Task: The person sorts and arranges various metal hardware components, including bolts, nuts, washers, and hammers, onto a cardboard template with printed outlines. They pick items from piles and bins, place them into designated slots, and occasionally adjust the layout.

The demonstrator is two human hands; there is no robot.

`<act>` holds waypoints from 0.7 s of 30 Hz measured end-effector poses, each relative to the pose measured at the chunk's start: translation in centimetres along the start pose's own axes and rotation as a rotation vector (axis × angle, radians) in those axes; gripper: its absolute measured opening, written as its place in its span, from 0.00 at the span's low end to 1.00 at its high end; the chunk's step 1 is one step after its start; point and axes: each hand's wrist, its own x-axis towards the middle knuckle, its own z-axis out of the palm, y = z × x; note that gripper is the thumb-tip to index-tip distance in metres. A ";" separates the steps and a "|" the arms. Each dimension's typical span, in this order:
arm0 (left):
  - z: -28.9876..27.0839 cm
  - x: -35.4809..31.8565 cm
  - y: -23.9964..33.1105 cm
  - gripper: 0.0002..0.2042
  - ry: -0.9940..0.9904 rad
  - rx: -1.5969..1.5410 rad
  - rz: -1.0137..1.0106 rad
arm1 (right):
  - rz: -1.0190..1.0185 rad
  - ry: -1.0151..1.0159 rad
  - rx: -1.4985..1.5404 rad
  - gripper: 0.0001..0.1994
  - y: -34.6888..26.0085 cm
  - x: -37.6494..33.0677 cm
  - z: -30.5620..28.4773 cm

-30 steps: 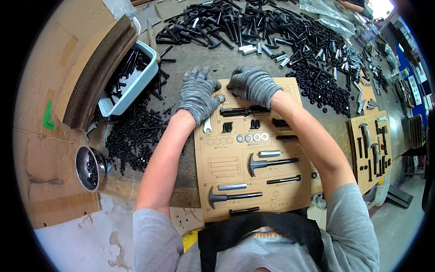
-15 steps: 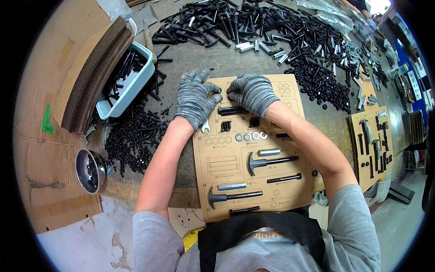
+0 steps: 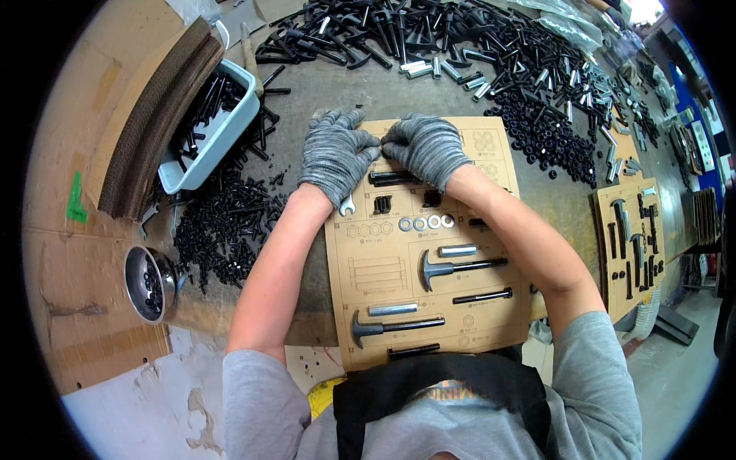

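My left hand (image 3: 336, 161) and my right hand (image 3: 426, 151), both in grey knit gloves, meet over the top edge of a printed cardboard sheet (image 3: 502, 326). On each, thumb and forefinger are pinched together; whatever lies between them is hidden. Long black bolts (image 3: 389, 179) lie just below my right fingers. An open-ended wrench (image 3: 347, 205) sits by my left wrist. Further down the sheet are short black bolts (image 3: 382, 205), a row of silver washers (image 3: 419, 224), silver tubes (image 3: 392, 310) and T-shaped parts with curved grey heads (image 3: 438, 269).
Black hooked parts (image 3: 391, 31) heap along the far side, with black nuts (image 3: 540, 134) at right. A blue bin (image 3: 245, 115), small screws (image 3: 226, 230) and a metal bowl (image 3: 142, 287) stand left. Another filled sheet (image 3: 625, 249) lies right.
My hands have drawn slightly closer together at the sheet's top edge. Dark round pieces that showed at the fingertips are now covered. The view has shifted slightly.
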 end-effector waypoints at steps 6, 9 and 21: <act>-0.2 -1.6 -0.7 0.13 0.107 -0.048 0.016 | -0.085 0.143 0.117 0.14 1.9 -1.3 -1.7; -1.6 -2.2 -0.8 0.15 0.213 -0.124 -0.063 | 0.088 0.297 -0.144 0.16 8.4 -4.5 -7.6; 0.1 3.2 16.8 0.18 -0.024 -0.342 0.278 | -0.104 0.402 -0.371 0.17 19.2 -19.1 -6.1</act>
